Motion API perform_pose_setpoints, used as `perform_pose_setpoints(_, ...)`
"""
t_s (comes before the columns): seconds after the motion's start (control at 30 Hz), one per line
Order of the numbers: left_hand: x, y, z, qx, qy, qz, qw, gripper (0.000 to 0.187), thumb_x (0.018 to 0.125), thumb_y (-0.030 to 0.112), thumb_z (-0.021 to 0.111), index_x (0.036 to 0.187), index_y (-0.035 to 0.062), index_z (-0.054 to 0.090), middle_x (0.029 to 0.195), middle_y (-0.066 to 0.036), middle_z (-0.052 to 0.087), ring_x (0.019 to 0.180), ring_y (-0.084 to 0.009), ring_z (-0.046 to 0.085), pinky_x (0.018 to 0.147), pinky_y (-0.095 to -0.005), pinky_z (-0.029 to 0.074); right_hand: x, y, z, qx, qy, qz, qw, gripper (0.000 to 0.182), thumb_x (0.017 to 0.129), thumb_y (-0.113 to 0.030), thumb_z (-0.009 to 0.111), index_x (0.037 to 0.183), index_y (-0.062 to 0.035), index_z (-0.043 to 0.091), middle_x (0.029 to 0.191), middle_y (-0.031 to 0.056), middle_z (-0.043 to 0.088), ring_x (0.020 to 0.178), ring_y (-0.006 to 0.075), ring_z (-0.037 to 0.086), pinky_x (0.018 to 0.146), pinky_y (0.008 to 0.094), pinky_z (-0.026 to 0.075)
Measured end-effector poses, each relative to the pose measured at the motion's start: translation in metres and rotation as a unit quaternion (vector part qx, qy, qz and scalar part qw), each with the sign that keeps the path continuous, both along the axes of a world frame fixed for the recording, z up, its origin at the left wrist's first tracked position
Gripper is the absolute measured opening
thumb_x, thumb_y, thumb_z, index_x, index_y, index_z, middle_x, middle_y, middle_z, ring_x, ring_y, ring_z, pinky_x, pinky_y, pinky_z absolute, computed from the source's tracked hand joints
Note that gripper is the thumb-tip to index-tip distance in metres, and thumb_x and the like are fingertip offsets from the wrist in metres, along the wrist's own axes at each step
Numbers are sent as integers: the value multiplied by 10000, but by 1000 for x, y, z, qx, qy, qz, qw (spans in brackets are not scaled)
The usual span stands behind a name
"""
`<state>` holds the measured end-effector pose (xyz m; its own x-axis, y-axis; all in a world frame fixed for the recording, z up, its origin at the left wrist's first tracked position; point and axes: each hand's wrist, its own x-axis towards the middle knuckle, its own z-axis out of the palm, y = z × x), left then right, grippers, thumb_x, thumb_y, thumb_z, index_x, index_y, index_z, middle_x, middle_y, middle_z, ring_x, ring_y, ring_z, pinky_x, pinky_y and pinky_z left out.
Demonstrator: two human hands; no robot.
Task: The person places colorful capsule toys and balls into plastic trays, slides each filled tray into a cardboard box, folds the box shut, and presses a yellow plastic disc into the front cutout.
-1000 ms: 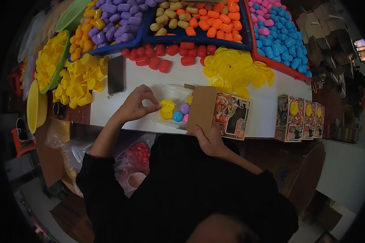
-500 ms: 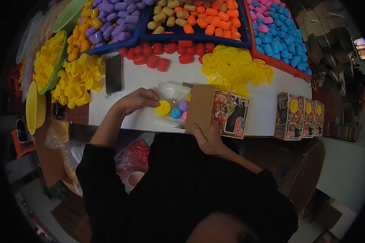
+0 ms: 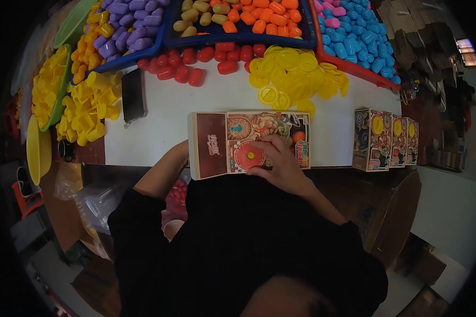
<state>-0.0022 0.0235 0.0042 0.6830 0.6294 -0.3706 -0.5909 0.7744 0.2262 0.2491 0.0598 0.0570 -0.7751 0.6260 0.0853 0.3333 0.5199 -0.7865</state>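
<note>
A printed cardboard box (image 3: 269, 124) faces me near the table's front edge, its dark red end flap (image 3: 211, 148) swung out to the left. My right hand (image 3: 280, 164) grips the box from the front, its bent fingers and thumb around a red disc-shaped area (image 3: 243, 157) with a yellow centre. Behind the flap, my left hand (image 3: 183, 153) is mostly hidden; only the wrist side shows, so its fingers cannot be made out. Just beyond the box lies a heap of yellow discs (image 3: 296, 76).
Several finished-looking boxes (image 3: 376, 140) stand in a row at right. Red capsules (image 3: 197, 77), a black phone (image 3: 134, 95) and yellow plastic parts (image 3: 90, 108) lie on the white table (image 3: 161, 113). Behind are blue trays (image 3: 232, 39) and a red tray (image 3: 354, 71) of coloured capsules.
The box has moved left and turned its printed face towards me. My left hand has gone behind its flap; the clear tray with coloured balls is out of sight. My right hand shifted onto the front.
</note>
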Motion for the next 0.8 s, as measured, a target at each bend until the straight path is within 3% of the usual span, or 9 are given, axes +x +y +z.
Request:
perform_pose_setpoints(0.13,-1,3,-11,-40,-12,-23,999,426,968,284,351,1257,-13,448,1146,-208,567,939,-274,631,788,-367,552,2,3,0,-9,-8,7,1000,597,657,-224,781,1153,-29,510,1090,117,446,1049,277,443,898,365,391)
perform_pose_setpoints(0.2,2,2,-6,-44,179,-6,983,419,965,268,365,1265,-15,438,1136,-200,575,916,-260,640,764,-346,560,3,2,0,-13,-16,11,1000,592,658,-227,780,1148,-29,515,1102,115,446,1057,279,441,913,357,387)
perform_pose_setpoints(0.23,2,3,-2,-42,178,-9,983,419,965,268,365,1265,-15,438,1136,-200,575,916,-260,640,764,-346,560,3,2,0,-12,-17,8,1000,592,658,-227,780,1148,-29,515,1102,115,446,1057,279,441,913,357,387)
perform_pose_setpoints(0.3,-1,2,7,30,199,-31,979,368,929,163,462,1248,-20,460,1139,-165,585,950,-206,626,780,-295,542,3,2,0,0,-21,0,1000,615,638,-256,799,1158,-57,536,1124,103,461,1061,256,476,898,328,415)
perform_pose_setpoints(0.4,-7,12,6,126,266,-35,955,381,915,153,496,1254,-16,455,1135,-143,588,941,-191,625,775,-301,544,5,2,-1,4,-9,-3,1000,626,628,-257,804,1161,-60,541,1115,97,467,1063,251,474,903,326,411)
perform_pose_setpoints(0.73,6,4,14,25,237,69,969,399,905,153,517,1258,-19,447,1127,-134,590,947,-175,616,788,-300,541,5,4,6,-1,-14,11,1000,564,652,-192,792,1147,-41,567,1140,89,486,1055,210,487,862,296,428)
perform_pose_setpoints(0.8,12,4,17,8,227,92,970,403,903,153,522,1259,-20,445,1125,-133,590,948,-171,614,791,-300,540,17,25,19,-118,2,44,992,447,707,-123,751,1106,-15,580,1076,92,556,950,167,543,781,274,464)
